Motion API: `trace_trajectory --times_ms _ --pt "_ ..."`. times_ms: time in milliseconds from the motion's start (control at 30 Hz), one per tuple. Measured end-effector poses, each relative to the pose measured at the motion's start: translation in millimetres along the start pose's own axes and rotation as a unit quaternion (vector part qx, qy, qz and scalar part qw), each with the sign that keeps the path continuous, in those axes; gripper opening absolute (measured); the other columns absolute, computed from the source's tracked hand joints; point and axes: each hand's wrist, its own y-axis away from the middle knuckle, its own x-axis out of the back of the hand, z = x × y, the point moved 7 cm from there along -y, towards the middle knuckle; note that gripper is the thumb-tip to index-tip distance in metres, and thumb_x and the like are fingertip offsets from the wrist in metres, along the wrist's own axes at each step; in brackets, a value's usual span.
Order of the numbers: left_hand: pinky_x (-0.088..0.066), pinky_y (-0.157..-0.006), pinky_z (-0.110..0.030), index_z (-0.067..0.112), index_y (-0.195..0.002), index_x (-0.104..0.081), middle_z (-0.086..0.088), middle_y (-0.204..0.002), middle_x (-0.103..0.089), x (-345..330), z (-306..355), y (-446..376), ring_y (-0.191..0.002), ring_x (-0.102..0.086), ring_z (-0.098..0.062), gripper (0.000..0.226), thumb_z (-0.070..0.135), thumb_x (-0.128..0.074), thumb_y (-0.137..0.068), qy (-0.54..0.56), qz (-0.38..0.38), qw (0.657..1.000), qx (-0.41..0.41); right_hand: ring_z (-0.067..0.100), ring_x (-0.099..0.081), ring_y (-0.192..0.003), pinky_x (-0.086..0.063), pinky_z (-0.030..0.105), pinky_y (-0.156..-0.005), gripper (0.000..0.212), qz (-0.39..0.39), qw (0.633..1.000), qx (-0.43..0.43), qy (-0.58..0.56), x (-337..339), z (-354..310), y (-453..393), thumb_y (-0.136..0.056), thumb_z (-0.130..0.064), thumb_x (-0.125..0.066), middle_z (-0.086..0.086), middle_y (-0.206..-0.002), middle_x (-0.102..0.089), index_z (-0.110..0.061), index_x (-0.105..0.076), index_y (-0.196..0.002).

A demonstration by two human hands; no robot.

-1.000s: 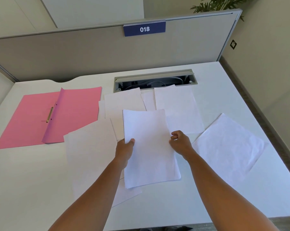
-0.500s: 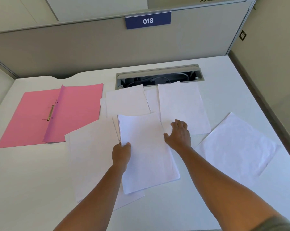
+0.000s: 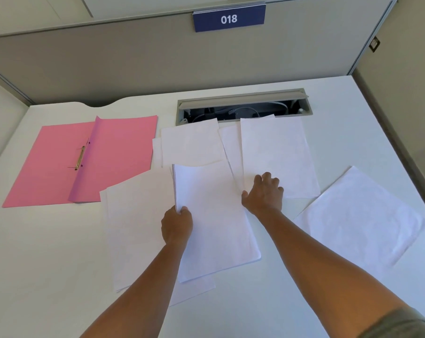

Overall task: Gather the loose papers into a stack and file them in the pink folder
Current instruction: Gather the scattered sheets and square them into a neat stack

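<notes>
The left hand [image 3: 177, 225] pinches the left edge of the small stack [image 3: 213, 220], right of the open pink folder [image 3: 82, 162]. The right hand [image 3: 264, 193] rests with curled fingers on the far sheet [image 3: 277, 154], right of the stack, holding nothing firmly. Dragging that sheet could crease it or skew the stack. Another sheet [image 3: 360, 215] lies further right on the desk [image 3: 47, 264].

text: "018" — white numerals | on: blue sign [image 3: 229, 18] — atop desk partition [image 3: 109, 67]
</notes>
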Motion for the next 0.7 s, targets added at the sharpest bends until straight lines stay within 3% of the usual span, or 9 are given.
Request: trace_trajectory --times_ms 300,500,700 --pt "-0.056 -0.088 -0.044 0.008 -0.092 -0.069 -0.013 -0.095 -0.071 -2.1 3.5 -1.9 -0.094 -0.066 -0.037 0.028 0.024 -0.045 -0.092 0.002 -0.019 1.000 -0.001 0.026 -0.044 -0.092 -0.033 0.033 -0.069 0.025 0.000 0.999 -0.031 0.028 2.0 -6.6 -2.7 -0.084 -0.022 -0.048 0.007 -0.109 -0.042 -0.009 -0.054 -0.104" --pt "-0.056 -0.090 -0.045 0.006 -0.095 -0.067 -0.017 -0.101 -0.072 -3.9 1.8 -4.7 -0.099 -0.066 -0.039 0.029 0.025 -0.045 -0.092 0.010 -0.032 0.999 0.005 0.026 -0.047 -0.093 -0.039 0.032 -0.068 0.027 0.013 0.999 -0.013 0.034 5.2 1.6 -5.9 -0.084 -0.008 -0.050 0.008 -0.112 -0.045 -0.009 -0.050 -0.111" --pt "-0.055 -0.090 -0.044 0.005 -0.099 -0.068 -0.016 -0.102 -0.072 -6.3 -0.6 -4.8 -0.100 -0.067 -0.038 0.032 0.025 -0.045 -0.090 0.020 -0.037 0.999 0.018 0.028 -0.050 -0.085 -0.035 0.032 -0.060 0.027 0.066 0.996 -0.011 -0.058 16.6 14.3 -9.8 -0.076 0.005 -0.048 0.009 -0.098 -0.054 -0.008 -0.058 -0.098"
